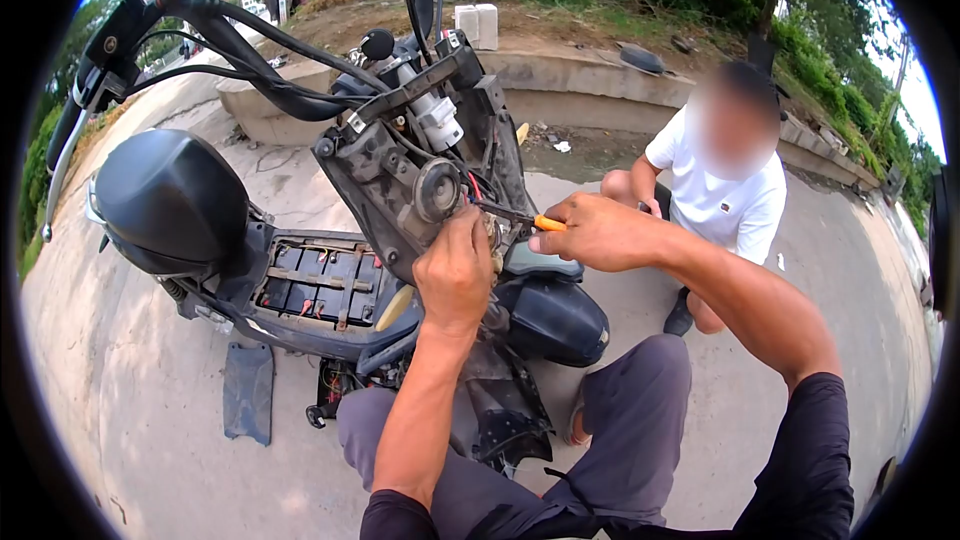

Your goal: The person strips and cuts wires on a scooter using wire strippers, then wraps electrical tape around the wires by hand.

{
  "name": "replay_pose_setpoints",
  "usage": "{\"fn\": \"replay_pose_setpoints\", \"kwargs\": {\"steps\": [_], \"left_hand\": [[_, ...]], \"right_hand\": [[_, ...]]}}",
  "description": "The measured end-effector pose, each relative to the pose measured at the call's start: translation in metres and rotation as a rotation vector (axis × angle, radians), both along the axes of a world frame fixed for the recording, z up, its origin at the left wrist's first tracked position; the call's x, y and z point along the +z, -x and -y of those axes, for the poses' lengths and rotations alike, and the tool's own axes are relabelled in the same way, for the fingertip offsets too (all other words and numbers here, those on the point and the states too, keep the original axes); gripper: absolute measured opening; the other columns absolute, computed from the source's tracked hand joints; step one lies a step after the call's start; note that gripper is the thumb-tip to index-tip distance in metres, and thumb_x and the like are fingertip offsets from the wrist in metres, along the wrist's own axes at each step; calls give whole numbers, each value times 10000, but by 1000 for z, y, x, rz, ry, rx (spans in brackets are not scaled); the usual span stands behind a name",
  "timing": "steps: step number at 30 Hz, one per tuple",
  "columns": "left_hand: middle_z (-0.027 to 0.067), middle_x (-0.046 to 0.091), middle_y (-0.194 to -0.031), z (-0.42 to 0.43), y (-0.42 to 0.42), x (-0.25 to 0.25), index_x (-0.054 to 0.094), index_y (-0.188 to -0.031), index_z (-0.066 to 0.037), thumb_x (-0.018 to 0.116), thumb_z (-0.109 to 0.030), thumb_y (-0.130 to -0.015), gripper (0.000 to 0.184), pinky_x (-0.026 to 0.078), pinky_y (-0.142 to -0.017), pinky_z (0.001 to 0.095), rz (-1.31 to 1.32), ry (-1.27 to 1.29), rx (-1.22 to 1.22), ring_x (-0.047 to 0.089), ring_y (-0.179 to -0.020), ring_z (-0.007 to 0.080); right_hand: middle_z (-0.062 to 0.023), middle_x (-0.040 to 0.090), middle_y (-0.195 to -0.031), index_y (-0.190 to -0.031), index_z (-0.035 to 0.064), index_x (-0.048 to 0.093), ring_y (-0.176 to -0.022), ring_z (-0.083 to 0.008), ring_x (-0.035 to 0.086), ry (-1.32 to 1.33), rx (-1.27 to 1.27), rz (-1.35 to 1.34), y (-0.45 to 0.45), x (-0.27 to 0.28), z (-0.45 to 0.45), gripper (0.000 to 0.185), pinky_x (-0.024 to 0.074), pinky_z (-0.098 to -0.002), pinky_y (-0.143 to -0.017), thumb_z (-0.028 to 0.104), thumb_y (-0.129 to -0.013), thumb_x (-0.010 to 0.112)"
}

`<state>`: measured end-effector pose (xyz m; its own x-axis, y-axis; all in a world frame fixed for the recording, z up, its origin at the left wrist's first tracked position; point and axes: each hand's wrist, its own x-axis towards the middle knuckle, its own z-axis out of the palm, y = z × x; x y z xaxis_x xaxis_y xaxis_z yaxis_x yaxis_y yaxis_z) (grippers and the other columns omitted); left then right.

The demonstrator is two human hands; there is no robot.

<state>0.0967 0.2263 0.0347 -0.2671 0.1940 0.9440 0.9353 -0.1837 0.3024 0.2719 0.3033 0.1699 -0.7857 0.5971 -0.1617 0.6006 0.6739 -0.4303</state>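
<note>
My right hand (597,231) is closed round an orange-handled tool (549,224); my left hand (453,275), fingers bunched, is beside the scooter (375,205)'s round horn (437,190); I cannot tell what it grips.

An orange-handled, dark metal hand tool (524,217) slants slightly upward, its tip near thin red wires (474,183) at the uncovered front of an upright black scooter (370,202), its handle partly hidden.

Orange-handled tool (550,224) in right hand (602,231) (left hand (455,268) beside round horn (437,190))
</note>
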Motion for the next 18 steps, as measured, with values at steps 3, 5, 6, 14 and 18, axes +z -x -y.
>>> {"fn": "replay_pose_setpoints", "kwargs": {"steps": [3, 5, 6, 14, 18], "left_hand": [[169, 773, -922, 2, 0, -4, 695, -1054, -8, 752, 17, -925, 144, 601, -665, 392, 35, 20, -11, 771, -786, 333], [169, 775, -926, 2, 2, -3, 700, -1060, -9, 749, 19, -928, 143, 599, -666, 392, 45, 26, -11, 770, -783, 332], [168, 775, -928, 4, 3, -3, 703, -1064, -10, 747, 20, -931, 143, 599, -668, 393, 49, 24, -17, 770, -782, 332], [132, 790, -961, -2, 3, -14, 729, -1144, 15, 717, -11, -1001, 146, 590, -670, 316, 166, 42, -104, 748, -769, 149], [132, 787, -945, 1, 0, -10, 724, -1124, 5, 731, -47, -995, 139, 575, -652, 327, 143, 70, -52, 748, -735, 191]], "right_hand": [[-316, 717, -914, -1058, -112, 731, -912, -444, 709, -21, -3, 7, 2, -2, 5, 587, 530, -511, -868, 464, -990, 642], [-319, 720, -922, -1056, -103, 735, -922, -449, 713, -18, -13, 9, 4, -3, 7, 583, 532, -516, -871, 468, -987, 643], [-322, 720, -925, -1054, -99, 738, -925, -452, 715, -11, -29, 13, 5, -4, 7, 581, 533, -519, -870, 471, -985, 643], [-325, 693, -873, -1030, -94, 699, -836, -482, 688, -75, 21, -23, -11, -18, 1, 542, 523, -544, -820, 443, -991, 638], [-306, 692, -839, -1009, -71, 698, -826, -475, 693, -122, 7, -89, -2, -28, 0, 477, 524, -536, -797, 402, -999, 632]]}}
